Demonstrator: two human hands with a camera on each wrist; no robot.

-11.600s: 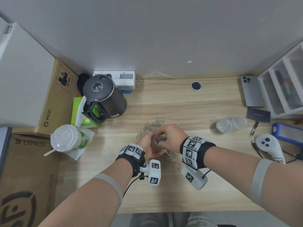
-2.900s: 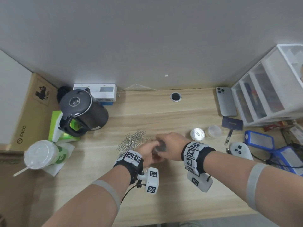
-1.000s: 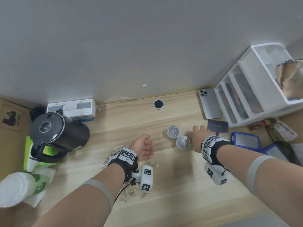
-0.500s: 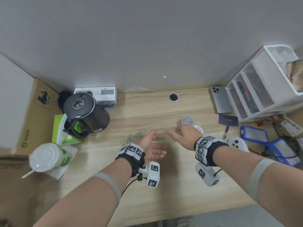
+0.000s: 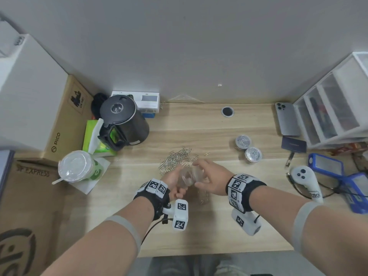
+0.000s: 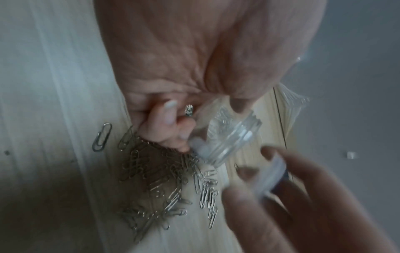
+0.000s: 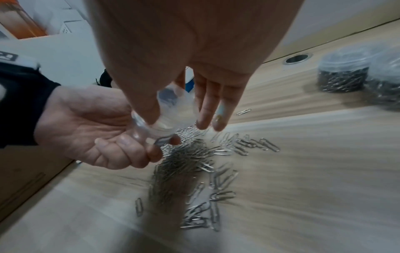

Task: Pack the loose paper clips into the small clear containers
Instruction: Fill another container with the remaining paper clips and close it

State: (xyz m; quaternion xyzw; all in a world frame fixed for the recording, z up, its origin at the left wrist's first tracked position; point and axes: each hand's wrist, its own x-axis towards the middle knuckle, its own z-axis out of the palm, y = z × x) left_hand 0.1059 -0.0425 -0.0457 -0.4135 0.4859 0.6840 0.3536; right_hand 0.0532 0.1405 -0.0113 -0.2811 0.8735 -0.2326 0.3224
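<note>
In the head view my hands meet over the desk's middle on a small clear container (image 5: pixel 189 177). My left hand (image 5: pixel 176 185) grips its body; the left wrist view shows the container (image 6: pixel 229 137) tilted, its threaded mouth uncovered. My right hand (image 5: pixel 201 176) pinches a blurred clear lid (image 6: pixel 270 172) just off that mouth. The right wrist view shows the thumb and fingers of my right hand (image 7: pixel 179 118) around the clear plastic (image 7: pixel 173 106). Loose paper clips (image 5: pixel 177 159) lie heaped on the wood under and behind my hands. Two clear containers packed with clips (image 5: pixel 243 141) (image 5: pixel 253 154) stand to the right.
A black kettle (image 5: pixel 121 124), a green tissue pack (image 5: pixel 91 140) and a lidded cup (image 5: pixel 76 166) stand at the left. At the right are a phone (image 5: pixel 287 119), white drawers (image 5: pixel 330 114), a white controller (image 5: pixel 306 182) and blue cases (image 5: pixel 326 166). A cable hole (image 5: pixel 227 111) is at the back.
Half a second ago my hands were apart with fingers spread. They have come together over the clip pile, the left gripping the clear container and the right pinching its lid.
</note>
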